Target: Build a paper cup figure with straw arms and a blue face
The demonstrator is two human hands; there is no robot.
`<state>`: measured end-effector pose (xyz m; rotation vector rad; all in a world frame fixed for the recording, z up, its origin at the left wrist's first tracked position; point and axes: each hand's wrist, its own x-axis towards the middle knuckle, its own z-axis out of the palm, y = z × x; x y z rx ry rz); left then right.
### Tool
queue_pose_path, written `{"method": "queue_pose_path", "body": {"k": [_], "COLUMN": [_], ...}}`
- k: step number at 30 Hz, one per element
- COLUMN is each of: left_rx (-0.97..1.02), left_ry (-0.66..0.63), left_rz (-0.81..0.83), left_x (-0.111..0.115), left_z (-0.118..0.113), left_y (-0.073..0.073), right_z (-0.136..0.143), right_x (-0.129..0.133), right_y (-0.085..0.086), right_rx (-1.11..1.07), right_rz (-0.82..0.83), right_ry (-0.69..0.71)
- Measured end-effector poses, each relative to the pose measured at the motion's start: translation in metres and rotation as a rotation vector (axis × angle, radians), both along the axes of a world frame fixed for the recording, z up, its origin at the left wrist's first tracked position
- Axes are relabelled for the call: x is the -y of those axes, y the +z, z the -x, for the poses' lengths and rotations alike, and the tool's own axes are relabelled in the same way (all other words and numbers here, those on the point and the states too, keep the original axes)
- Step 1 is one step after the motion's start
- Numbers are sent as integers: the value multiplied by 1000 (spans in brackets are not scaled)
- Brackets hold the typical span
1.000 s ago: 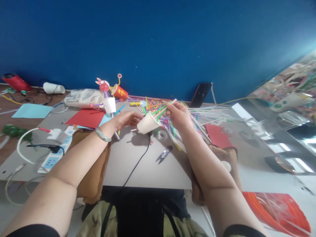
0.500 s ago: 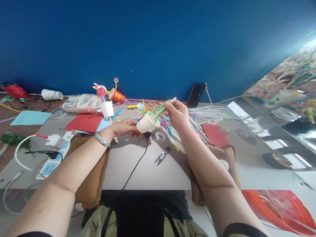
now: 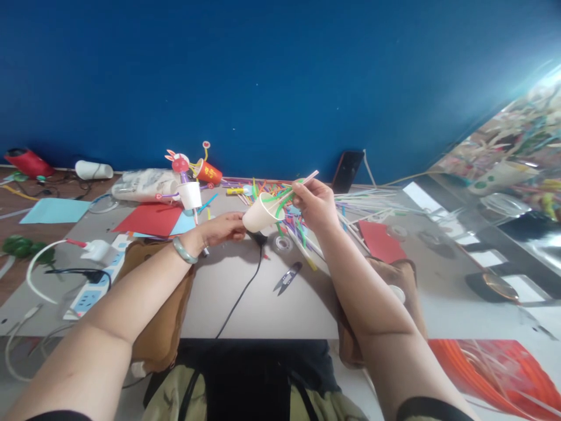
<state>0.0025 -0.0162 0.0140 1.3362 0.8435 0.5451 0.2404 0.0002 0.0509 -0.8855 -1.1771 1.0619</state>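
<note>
Above the table, a white paper cup (image 3: 258, 216) is tilted with its mouth toward the right. My left hand (image 3: 223, 228) is closed at the cup's bottom; whether its fingertips also grip something behind the base is hidden. Pinched in my right hand (image 3: 313, 199) are a pale pink straw (image 3: 310, 177) and a green straw (image 3: 286, 196), which run down into the cup's mouth. Another bit of green hangs by the cup's rim. Thread snips (image 3: 288, 278) lie on the table below, close to a clear tape roll (image 3: 283, 242).
Many coloured straws (image 3: 350, 202) spread behind my hands. At the left stand a cup figure (image 3: 190, 196), red paper (image 3: 144, 219) and a power strip (image 3: 99, 286). A phone (image 3: 347, 171) leans on the blue wall. Brown cushions (image 3: 151, 310) lie under my forearms.
The cup has shifted slightly up, and its mouth is turned a little differently. My left fingers have drawn slightly back along its bottom. The pink straw sticks out a bit farther past my right fingers.
</note>
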Motion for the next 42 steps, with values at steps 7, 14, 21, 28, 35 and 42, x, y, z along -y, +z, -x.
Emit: {"method": "queue_pose_path", "body": {"k": [7,14,21,28,35,42], "left_rx": [32,76,-44,-8,-10,-161], "left_ry": [114,109,29,16,85,84], "left_rz": [-14,-93,-202,-136,-156,-275], "left_x": [5,10,3,4,9,10], "left_z": [-5,-9,-2,-4,-10,-8], "left_y": [8,4,-2,0,-1,0], "right_z": [1,-3,0,0,-1,-1], "right_x": [-2,-1,4,3,5,7], "right_y": [1,4,7,5,11,16], "right_rx": [-85,-83,-44,-18,-53,-88], "right_rz": [-1,-21,-9,-34,-51,-42], "right_ry": [-33,-19,43,56,44,35]}}
